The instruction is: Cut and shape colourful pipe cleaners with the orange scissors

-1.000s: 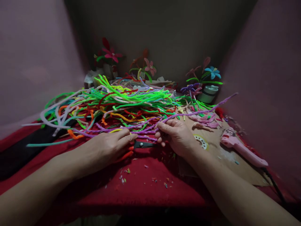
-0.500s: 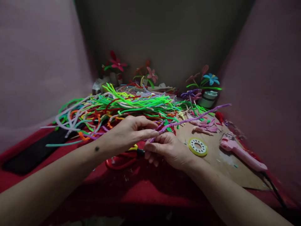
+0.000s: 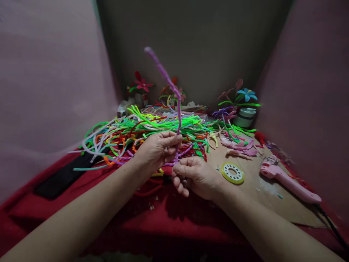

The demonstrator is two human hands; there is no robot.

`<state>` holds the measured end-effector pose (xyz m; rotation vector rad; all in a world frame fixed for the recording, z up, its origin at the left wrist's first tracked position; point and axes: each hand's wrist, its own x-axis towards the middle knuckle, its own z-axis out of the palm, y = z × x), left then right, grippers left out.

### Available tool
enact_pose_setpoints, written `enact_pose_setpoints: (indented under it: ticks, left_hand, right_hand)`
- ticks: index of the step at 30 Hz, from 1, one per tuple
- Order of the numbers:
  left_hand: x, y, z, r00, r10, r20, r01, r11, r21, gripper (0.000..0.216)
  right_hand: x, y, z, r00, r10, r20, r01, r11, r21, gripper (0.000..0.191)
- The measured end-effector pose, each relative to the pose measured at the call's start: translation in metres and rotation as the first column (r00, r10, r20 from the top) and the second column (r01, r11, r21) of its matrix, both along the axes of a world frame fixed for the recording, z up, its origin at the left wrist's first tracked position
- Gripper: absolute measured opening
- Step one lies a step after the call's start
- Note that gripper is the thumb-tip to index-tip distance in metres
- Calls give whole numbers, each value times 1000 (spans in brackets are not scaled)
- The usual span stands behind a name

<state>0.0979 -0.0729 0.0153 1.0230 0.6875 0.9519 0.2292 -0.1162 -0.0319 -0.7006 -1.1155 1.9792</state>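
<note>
A purple pipe cleaner (image 3: 179, 105) rises from between my hands, bending to the upper left at its top. My left hand (image 3: 160, 149) is closed, pinching it between thumb and fingers partway up. Just below, my right hand (image 3: 192, 174) pinches its lower end between thumb and forefinger, the other fingers curled. Behind the hands lies a tangled heap of bright pipe cleaners (image 3: 169, 122), mostly green. Partly hidden beneath my hands is a tool with red handles (image 3: 148, 191) and a yellow part.
On the cardboard (image 3: 253, 193) to the right lie a yellow-rimmed spool (image 3: 233, 173), a pink hot glue gun (image 3: 293, 183) and pink pieces (image 3: 241, 147). A black flat object (image 3: 60, 176) lies left on the red cloth (image 3: 131, 222). Fuzzy flowers (image 3: 247, 94) and a lidded jar (image 3: 244, 117) stand behind.
The purple pipe cleaner has swung from pointing right to standing upright, leaning left at the tip. My left hand has turned and now pinches it above my right hand.
</note>
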Motion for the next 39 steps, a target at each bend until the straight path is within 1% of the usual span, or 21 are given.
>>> enact_pose_setpoints:
  ticks: [2, 4, 6, 10, 14, 17, 20, 23, 27, 30, 33, 36, 39]
  left_hand:
    - [-1, 1, 0, 997, 63, 40, -63, 998, 2, 15]
    - [-2, 2, 0, 994, 99, 50, -99, 995, -1, 14]
    - [-3, 2, 0, 993, 109, 36, -109, 994, 1, 13]
    - [-5, 3, -2, 992, 119, 43, -119, 993, 6, 12]
    - [-8, 5, -3, 986, 152, 70, -151, 988, -19, 10]
    - [-10, 6, -5, 987, 139, 80, -138, 990, -13, 9]
    - [-10, 5, -6, 993, 98, 71, -101, 994, 37, 7]
    - [-7, 2, -9, 993, 96, 63, -103, 989, 108, 7]
    - [-3, -3, -13, 993, 101, 57, -108, 985, 137, 10]
    - [-1, -4, -13, 992, 112, 56, -118, 986, 119, 10]
    - [-3, -1, -8, 988, 129, 89, -136, 988, 79, 7]
    - [-6, 5, -3, 976, 170, 135, -175, 984, 22, 6]
    - [-9, 10, -4, 965, 204, 167, -197, 979, -57, 4]
  right_hand:
    - [0, 1, -2, 999, 13, -49, -14, 1000, -14, 27]
    - [1, 2, -4, 996, 35, -85, -38, 999, -31, 25]
    - [1, 2, -4, 994, 35, -101, -39, 998, -41, 24]
    - [1, 2, -1, 994, -23, -106, 18, 998, -53, 18]
    - [3, 2, 0, 993, -14, -120, 4, 996, -84, 16]
    - [4, 4, -2, 991, -25, -128, 10, 993, -116, 14]
    - [4, 5, -5, 993, -25, -115, 8, 990, -139, 13]
    - [4, 7, -8, 996, 22, -82, -37, 982, -186, 12]
    - [3, 7, -8, 996, 84, -30, -89, 973, -215, 11]
    - [4, 6, -6, 993, 115, 32, -104, 963, -250, 12]
    - [6, 6, -6, 989, 140, 37, -126, 960, -251, 12]
    - [6, 4, -7, 982, 185, -34, -188, 961, -203, 13]
    - [3, 1, -6, 977, 171, -131, -186, 976, -112, 15]
